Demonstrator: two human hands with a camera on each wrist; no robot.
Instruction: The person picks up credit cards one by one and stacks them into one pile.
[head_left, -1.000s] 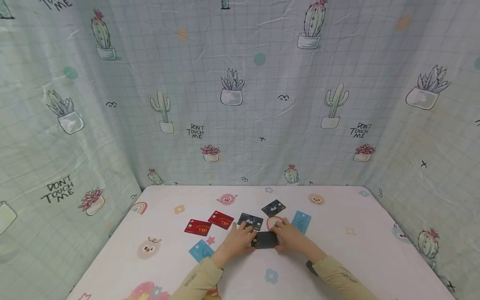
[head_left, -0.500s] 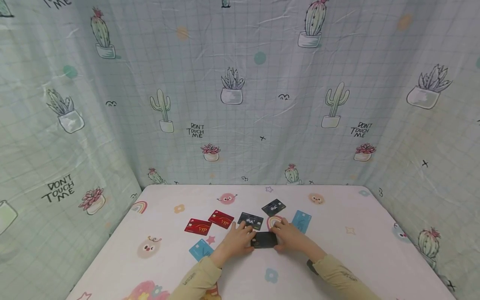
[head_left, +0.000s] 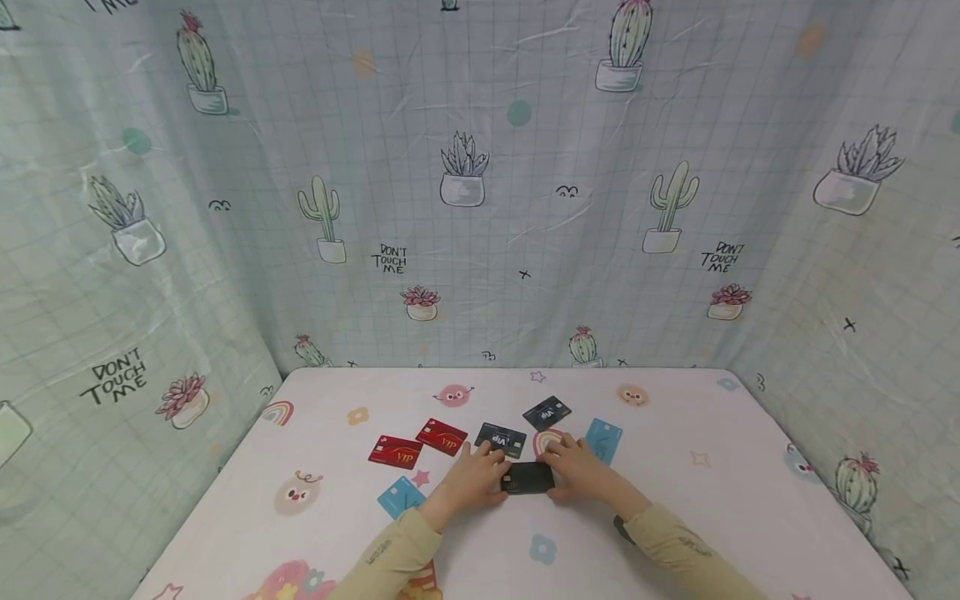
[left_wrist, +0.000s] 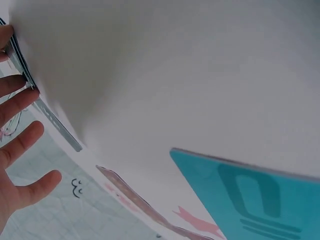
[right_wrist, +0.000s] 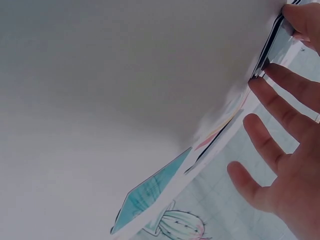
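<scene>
A dark VIP card stack (head_left: 528, 477) lies low over the table between both hands, showing several thin layers at its edge in the wrist views. My left hand (head_left: 470, 479) pinches its left end between thumb and fingers. At the right end, my right hand (head_left: 581, 473) grips it the same way. The left wrist view shows two fingers of the left hand (left_wrist: 20, 143) at the far edge, the others spread off it. Likewise in the right wrist view, the right hand (right_wrist: 302, 160) has its two outer fingers away from the stack. Fingers partly cover both ends.
Two red cards (head_left: 395, 452) lie to the left, with a blue card (head_left: 401, 497) beside the left forearm. Beyond the hands are a black card (head_left: 500, 440) and another black card (head_left: 547, 413). A second blue card (head_left: 603, 442) lies right. A dark object (head_left: 622, 528) peeks from under the right sleeve.
</scene>
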